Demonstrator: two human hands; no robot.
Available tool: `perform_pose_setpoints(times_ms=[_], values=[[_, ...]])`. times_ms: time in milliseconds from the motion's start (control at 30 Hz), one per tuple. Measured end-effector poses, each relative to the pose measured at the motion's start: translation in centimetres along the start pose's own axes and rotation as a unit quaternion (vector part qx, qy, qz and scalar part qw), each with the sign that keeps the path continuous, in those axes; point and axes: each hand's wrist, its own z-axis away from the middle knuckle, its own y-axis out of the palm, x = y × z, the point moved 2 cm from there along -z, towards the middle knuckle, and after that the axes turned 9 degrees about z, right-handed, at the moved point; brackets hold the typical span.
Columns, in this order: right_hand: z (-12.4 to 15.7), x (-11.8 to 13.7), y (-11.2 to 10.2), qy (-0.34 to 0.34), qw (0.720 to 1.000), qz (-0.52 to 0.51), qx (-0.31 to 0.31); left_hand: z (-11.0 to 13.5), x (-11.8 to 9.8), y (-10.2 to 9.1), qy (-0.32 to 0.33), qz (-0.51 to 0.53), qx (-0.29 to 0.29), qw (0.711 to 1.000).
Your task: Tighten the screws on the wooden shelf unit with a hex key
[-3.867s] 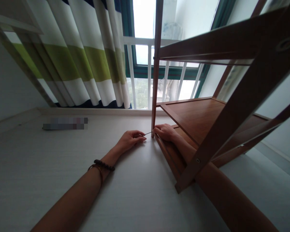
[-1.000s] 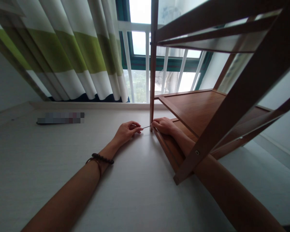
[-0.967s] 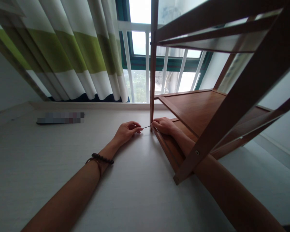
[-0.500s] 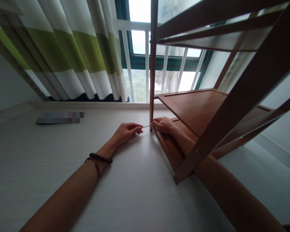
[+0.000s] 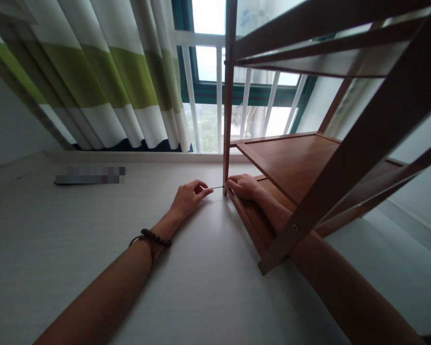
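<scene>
A brown wooden shelf rack (image 5: 290, 163) stands on a pale floor (image 5: 93, 249). My left hand (image 5: 188, 196) rests on the floor beside the rack's far left leg (image 5: 228, 96), fingers pinched on a thin metal key (image 5: 217, 187) that points into the foot of that leg. A beaded bracelet circles the left wrist. My right hand (image 5: 243, 186) reaches under the rack's lower frame and is closed around the bottom corner at the same leg, just right of the key's tip.
A striped white, green and navy curtain (image 5: 104, 86) hangs at the back left. A window with white bars (image 5: 219, 96) lies behind the rack. A blurred flat object (image 5: 89, 175) lies on the floor at the left. The rack's near leg (image 5: 345, 158) crosses above my right forearm.
The view has dropped slightly since the oldest frame. Over the last second my left hand has rolled a little on the key, wrist shifting right; my right hand has stayed on the corner.
</scene>
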Motion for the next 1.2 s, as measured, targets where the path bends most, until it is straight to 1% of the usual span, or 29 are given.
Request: perform_pose_setpoints(times_ms=[100,167,267,367,467,600,700,867,967,1067,1200], values=[[0.08,0.04,0.04,0.001,1.0,-0.002,-0.003,0.04,0.07,-0.07,-0.019,0.036,0.021,0.999],[0.14,0.1,0.05,0.002,1.0,-0.002,-0.008,-0.02,0.22,-0.17,-0.025,0.091,0.022,0.995],[0.18,0.18,0.04,0.003,1.0,-0.003,-0.009,-0.11,0.52,-0.24,-0.047,0.184,0.021,0.982],[0.1,0.07,0.06,0.005,1.0,-0.011,-0.004,-0.11,0.65,-0.19,-0.069,0.223,0.03,0.972],[-0.11,-0.3,0.19,0.0,1.0,-0.023,0.007,-0.08,0.62,-0.16,-0.07,0.213,0.033,0.974],[-0.46,-0.76,0.46,0.001,0.999,-0.03,0.019,-0.1,0.55,-0.18,-0.053,0.185,0.03,0.981],[-0.64,-0.79,0.6,0.002,1.0,-0.028,0.003,-0.14,0.51,-0.28,-0.036,0.175,0.018,0.984],[-0.64,-0.58,0.76,-0.022,0.999,-0.034,-0.026,-0.19,0.56,-0.34,-0.002,0.157,-0.004,0.988],[-0.48,-0.48,0.71,-0.027,0.998,-0.037,-0.037,-0.19,0.59,-0.27,0.007,0.15,-0.011,0.989],[-0.4,-0.44,0.63,-0.032,0.998,-0.04,-0.04,-0.15,0.53,-0.24,0.009,0.15,-0.012,0.989],[-0.44,-0.57,0.68,-0.031,0.998,-0.047,-0.024,-0.08,0.57,-0.29,0.021,0.131,-0.015,0.991]])
